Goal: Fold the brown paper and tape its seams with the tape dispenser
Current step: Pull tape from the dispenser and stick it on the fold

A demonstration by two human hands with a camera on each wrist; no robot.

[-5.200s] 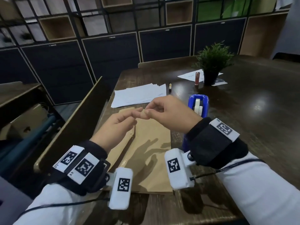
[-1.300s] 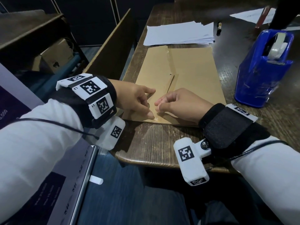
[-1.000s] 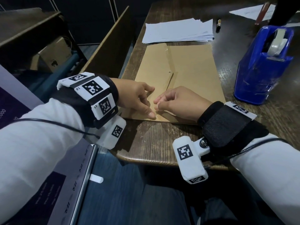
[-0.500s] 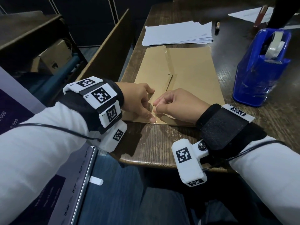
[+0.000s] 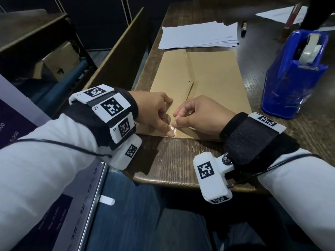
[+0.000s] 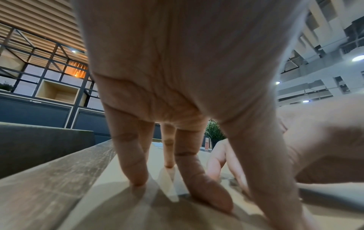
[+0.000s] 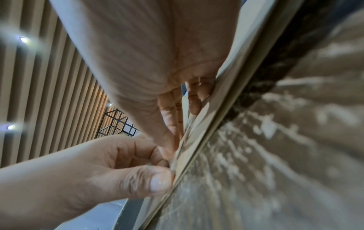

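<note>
The folded brown paper (image 5: 213, 78) lies flat on the dark wooden table (image 5: 177, 160), its seam running away from me down the middle. Both hands meet at the near end of that seam over a short strip of clear tape (image 5: 173, 132). My left hand (image 5: 163, 122) presses its thumb on the tape at the paper's near edge, and in the left wrist view its fingertips stand on the paper (image 6: 138, 210) around the strip (image 6: 169, 183). My right hand (image 5: 195, 116) has curled fingers that pinch the strip's other end. The blue tape dispenser (image 5: 290, 78) stands right of the paper, untouched.
A stack of white sheets (image 5: 197, 37) lies just beyond the brown paper, with a small marker (image 5: 244, 28) beside it. A wooden panel (image 5: 117, 57) rises along the table's left side. The table's near edge (image 5: 172, 182) is close below my wrists.
Five seconds ago both hands held the tape strip in the air above the paper. It now lies on the near end of the seam, and my left thumb has slid to the paper's edge.
</note>
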